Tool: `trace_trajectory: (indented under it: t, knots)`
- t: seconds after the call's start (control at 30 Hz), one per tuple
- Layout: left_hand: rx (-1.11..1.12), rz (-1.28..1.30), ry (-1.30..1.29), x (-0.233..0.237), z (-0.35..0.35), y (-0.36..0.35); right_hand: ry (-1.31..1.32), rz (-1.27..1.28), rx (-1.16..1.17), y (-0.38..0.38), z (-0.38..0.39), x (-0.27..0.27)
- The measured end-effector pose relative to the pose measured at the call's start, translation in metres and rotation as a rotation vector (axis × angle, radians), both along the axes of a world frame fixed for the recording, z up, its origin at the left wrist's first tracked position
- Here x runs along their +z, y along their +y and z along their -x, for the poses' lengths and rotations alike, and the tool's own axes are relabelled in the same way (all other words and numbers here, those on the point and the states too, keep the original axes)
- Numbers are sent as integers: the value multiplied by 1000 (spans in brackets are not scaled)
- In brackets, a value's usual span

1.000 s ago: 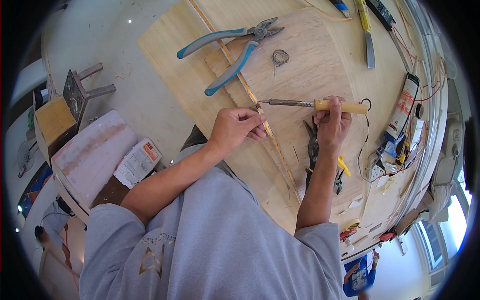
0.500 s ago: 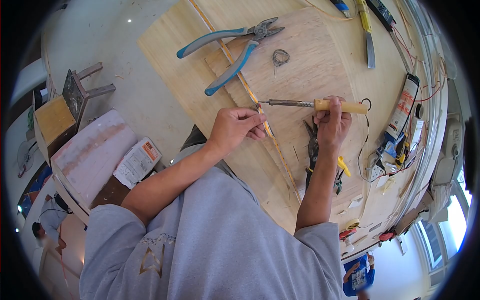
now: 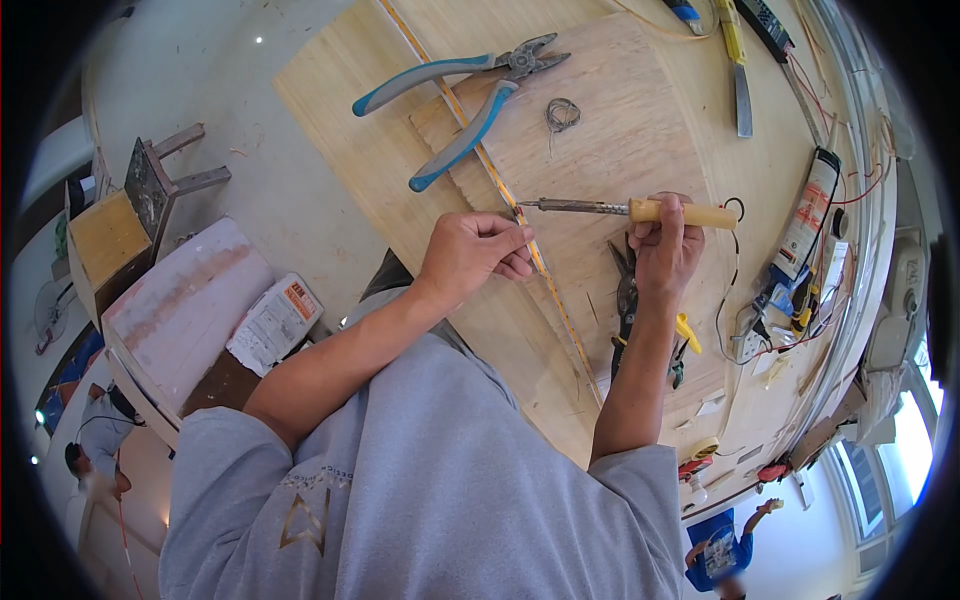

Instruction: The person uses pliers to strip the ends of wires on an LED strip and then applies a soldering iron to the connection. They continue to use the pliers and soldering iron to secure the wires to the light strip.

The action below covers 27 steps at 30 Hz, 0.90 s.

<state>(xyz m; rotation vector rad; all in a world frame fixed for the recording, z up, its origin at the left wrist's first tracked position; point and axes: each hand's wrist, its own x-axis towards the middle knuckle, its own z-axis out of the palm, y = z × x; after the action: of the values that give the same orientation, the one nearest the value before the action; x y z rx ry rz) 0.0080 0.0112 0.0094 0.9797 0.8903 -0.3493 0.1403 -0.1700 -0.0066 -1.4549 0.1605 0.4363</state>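
In my right hand (image 3: 668, 245) is a soldering iron (image 3: 690, 213), gripped by its wooden handle, with the tip pointing left. That tip meets a narrow strip with yellow-orange segments (image 3: 468, 128), probably an LED strip, lying diagonally across the board. My left hand (image 3: 480, 252) is pinched closed right at the strip, just below the tip. A small reddish bit shows by the fingertips, but what they pinch is hidden. Pliers with blue-grey handles (image 3: 470, 135) lie across the strip above. A small coil of thin wire, likely solder (image 3: 563, 114), rests on the plywood (image 3: 620, 90).
Dark cutters (image 3: 626, 290) lie beside my right forearm. Along the right stand a sealant tube (image 3: 808, 215), a power socket (image 3: 748, 345) with cords, and a yellow-handled scraper (image 3: 735, 60). A stool (image 3: 150, 190) is at left. Two people are in the background.
Both my hands, the soldering iron and the strip hold nearly still. In the background at lower right, the person in blue has stretched an arm outward.
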Motion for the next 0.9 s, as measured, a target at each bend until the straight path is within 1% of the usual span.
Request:
trace_trajectory:
  t: [0.33, 0.43, 0.53, 0.63, 0.73, 0.83, 0.87, 0.9]
  knots:
    - [23, -13, -12, -1, 1, -2, 8, 10, -20, 2, 0, 1]
    - [28, -14, -17, 0, 1, -2, 25, -20, -27, -3, -2, -2]
    - [37, -12, -15, 0, 1, -3, 56, -90, -74, -3, -3, 1]
    - [50, -6, -9, -2, 1, -4, 75, -228, -76, -6, 1, 3]
    - [50, -6, 2, -2, 1, -3, 54, -226, -92, -9, 24, 22]
    - [49, -17, 4, 1, 0, -4, -8, -205, -91, -21, 49, 25]
    - [50, -24, 4, 2, 0, -4, 20, -226, -49, -30, 54, 26]
    - [41, -33, 6, 1, 1, -5, 39, -252, -100, -36, 59, 26]
